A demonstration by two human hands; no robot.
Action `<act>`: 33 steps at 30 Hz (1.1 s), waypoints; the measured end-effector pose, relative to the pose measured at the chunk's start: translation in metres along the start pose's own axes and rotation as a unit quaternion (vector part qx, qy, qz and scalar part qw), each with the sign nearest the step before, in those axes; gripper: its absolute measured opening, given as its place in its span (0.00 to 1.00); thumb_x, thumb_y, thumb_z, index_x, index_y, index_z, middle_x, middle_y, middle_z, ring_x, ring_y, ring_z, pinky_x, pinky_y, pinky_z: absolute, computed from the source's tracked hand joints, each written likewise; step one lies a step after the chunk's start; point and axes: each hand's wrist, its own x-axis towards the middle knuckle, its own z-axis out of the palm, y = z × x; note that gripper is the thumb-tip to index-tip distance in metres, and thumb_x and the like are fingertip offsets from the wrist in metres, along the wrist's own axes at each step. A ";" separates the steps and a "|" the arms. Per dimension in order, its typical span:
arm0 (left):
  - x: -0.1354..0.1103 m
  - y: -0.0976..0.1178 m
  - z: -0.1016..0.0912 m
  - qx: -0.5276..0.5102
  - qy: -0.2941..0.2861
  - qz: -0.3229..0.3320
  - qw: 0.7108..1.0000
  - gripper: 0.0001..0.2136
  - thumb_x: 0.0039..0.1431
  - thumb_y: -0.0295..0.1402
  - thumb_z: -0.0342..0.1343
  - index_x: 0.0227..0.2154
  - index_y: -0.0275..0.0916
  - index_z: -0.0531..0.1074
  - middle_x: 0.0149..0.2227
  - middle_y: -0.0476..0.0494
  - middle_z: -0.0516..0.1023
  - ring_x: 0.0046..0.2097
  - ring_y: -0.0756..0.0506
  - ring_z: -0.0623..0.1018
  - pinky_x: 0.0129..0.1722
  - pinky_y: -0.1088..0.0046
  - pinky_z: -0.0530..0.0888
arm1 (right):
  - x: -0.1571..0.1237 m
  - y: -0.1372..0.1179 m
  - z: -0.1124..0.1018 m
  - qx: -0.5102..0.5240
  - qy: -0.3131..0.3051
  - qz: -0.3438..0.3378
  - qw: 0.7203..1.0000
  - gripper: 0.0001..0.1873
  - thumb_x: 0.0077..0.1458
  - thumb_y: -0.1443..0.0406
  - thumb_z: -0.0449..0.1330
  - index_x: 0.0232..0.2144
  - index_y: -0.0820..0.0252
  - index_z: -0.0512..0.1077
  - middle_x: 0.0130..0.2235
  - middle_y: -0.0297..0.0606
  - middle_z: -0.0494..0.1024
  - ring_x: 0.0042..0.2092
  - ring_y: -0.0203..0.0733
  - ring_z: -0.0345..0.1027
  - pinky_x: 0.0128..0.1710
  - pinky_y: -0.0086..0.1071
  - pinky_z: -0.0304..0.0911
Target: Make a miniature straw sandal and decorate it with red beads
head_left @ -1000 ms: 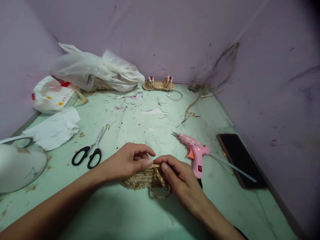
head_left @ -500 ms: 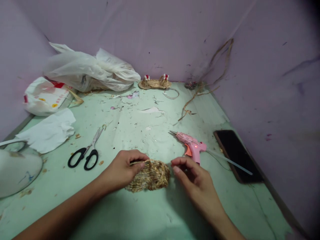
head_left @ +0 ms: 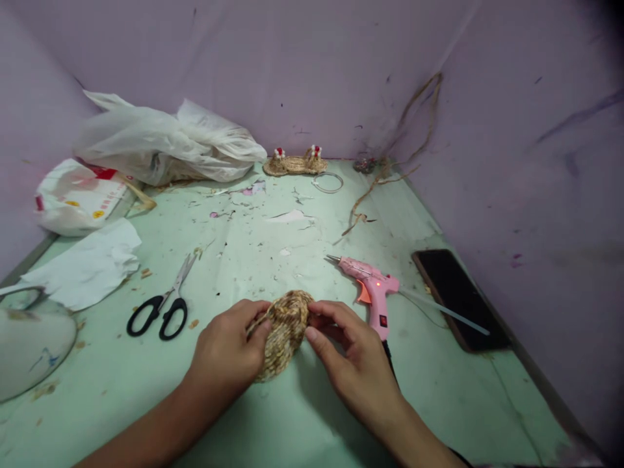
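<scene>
A flat oval piece of coiled, woven straw [head_left: 283, 335] is held up between my two hands just above the table. My left hand [head_left: 231, 341] pinches its left edge between thumb and fingers. On its right edge, the thumb and fingertips of my right hand [head_left: 348, 344] are closed. To the right of that hand lies a pink glue gun [head_left: 370, 279] with a lit red light and a clear glue stick in its back. Black-handled scissors [head_left: 163, 302] lie partly open to the left.
A black phone [head_left: 461, 299] lies at the right. White plastic bags [head_left: 166, 143], a crumpled paper sheet [head_left: 92, 263] and a pale rounded object [head_left: 34, 351] are on the left. By the back wall sit a woven piece with beads [head_left: 295, 166], a wire ring [head_left: 328, 182] and dry stalks [head_left: 375, 188].
The woven straw piece has been turned more upright. My right hand has moved left onto its edge; before, it was apart from it. The view has shifted slightly.
</scene>
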 end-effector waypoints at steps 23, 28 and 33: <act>0.016 -0.004 0.014 -0.117 0.123 0.244 0.955 0.02 0.54 0.25 0.54 0.29 0.37 0.69 0.27 0.49 0.72 0.27 0.52 0.71 0.26 0.76 0.70 | 0.014 0.002 0.008 -0.055 0.054 -0.135 0.988 0.11 0.51 0.75 0.57 0.37 0.62 0.73 0.39 0.42 0.74 0.42 0.39 0.70 0.41 0.33 0.69; 0.018 -0.004 0.015 -0.152 0.118 0.273 0.942 0.11 0.55 0.23 0.53 0.42 0.38 0.69 0.32 0.47 0.73 0.30 0.52 0.73 0.29 0.76 0.72 | 0.016 0.002 0.008 -0.050 0.053 -0.141 0.987 0.11 0.51 0.75 0.57 0.36 0.61 0.73 0.39 0.41 0.74 0.42 0.39 0.70 0.41 0.33 0.69; 0.021 -0.001 0.013 -0.156 0.107 0.312 0.931 0.11 0.55 0.21 0.52 0.40 0.37 0.71 0.33 0.46 0.75 0.35 0.51 0.75 0.34 0.77 0.73 | 0.016 0.002 0.008 -0.039 0.051 -0.140 0.988 0.12 0.50 0.75 0.57 0.36 0.60 0.73 0.39 0.41 0.74 0.42 0.39 0.70 0.42 0.33 0.69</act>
